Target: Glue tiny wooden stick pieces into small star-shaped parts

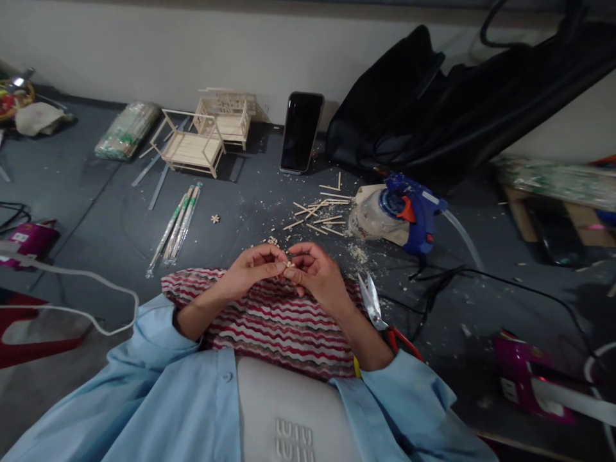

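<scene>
My left hand (260, 266) and my right hand (312, 273) meet at the table's near edge, above a striped cloth (274, 327). Their fingertips pinch a tiny pale wooden piece (289, 264) between them; fingers hide most of its shape. Just beyond lie small cut wood bits (273, 241) and crumbs. A little flower-shaped wooden piece (215, 219) rests farther left. Thin wooden sticks (317, 210) are scattered ahead of my right hand. Beside my right forearm are scissors (373, 301) with orange-red handles, blades slightly apart.
A blue glue gun (414, 212) rests by a plastic jar (373, 218), its black cable trailing right. Toward the wall stand a phone (301, 131), miniature wooden furniture frames (192, 151) and a black bag (394, 109). Wrapped stick packs (177, 224) lie left.
</scene>
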Demonstrator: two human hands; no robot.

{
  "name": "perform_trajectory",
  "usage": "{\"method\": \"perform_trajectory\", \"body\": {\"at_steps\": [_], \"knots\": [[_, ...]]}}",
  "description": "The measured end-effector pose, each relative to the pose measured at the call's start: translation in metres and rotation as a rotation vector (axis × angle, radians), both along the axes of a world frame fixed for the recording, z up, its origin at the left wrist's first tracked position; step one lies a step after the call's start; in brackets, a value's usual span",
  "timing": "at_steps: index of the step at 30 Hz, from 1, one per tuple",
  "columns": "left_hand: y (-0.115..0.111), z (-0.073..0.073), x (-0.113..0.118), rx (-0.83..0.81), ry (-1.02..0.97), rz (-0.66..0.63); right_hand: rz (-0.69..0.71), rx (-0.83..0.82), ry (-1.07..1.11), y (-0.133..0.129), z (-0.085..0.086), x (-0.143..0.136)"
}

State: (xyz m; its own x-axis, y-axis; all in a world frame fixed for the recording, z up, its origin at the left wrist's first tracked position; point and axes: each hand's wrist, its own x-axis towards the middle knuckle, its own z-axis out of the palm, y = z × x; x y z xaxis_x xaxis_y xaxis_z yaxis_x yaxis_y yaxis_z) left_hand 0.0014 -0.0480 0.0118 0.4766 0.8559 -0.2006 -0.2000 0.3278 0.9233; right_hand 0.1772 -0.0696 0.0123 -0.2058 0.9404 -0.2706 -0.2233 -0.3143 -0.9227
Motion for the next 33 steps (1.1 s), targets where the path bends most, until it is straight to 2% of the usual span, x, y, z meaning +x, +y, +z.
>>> {"method": "perform_trajectory", "body": {"at_steps": [5, 15, 20, 23, 29, 31, 33], "knots": [[-0.0010, -0.0015, 0.0012, -0.003, 0.012, 0.059, 0.011, 0.001, 0.044, 0.0008, 0.0007, -0.0003], [-0.0014, 0.0007, 0.0032, 0.049, 0.017, 0.020, 0.023, -0.033, 0.063, -0.0009, -0.0027, -0.0011], [-0.0005, 0.0010, 0.0040, 0.038, 0.058, 0.105, 0.079, 0.065, 0.024, -0.0010, 0.0003, -0.0007], [0.0014, 0.0015, 0.0038, -0.009, 0.059, 0.149, 0.012, 0.143, -0.022, -0.0009, 0.0007, 0.0002], [0.0035, 0.0011, 0.0027, -0.046, 0.027, 0.130, -0.256, 0.167, -0.144, -0.0008, 0.0004, 0.0057], [0.0038, 0.0003, 0.0021, -0.050, 0.019, 0.122, -0.279, 0.169, -0.192, -0.0010, 0.0024, 0.0076], [0.0044, -0.0001, 0.0014, -0.056, 0.016, 0.112, -0.245, 0.199, -0.279, -0.0017, 0.0049, 0.0089]]}}
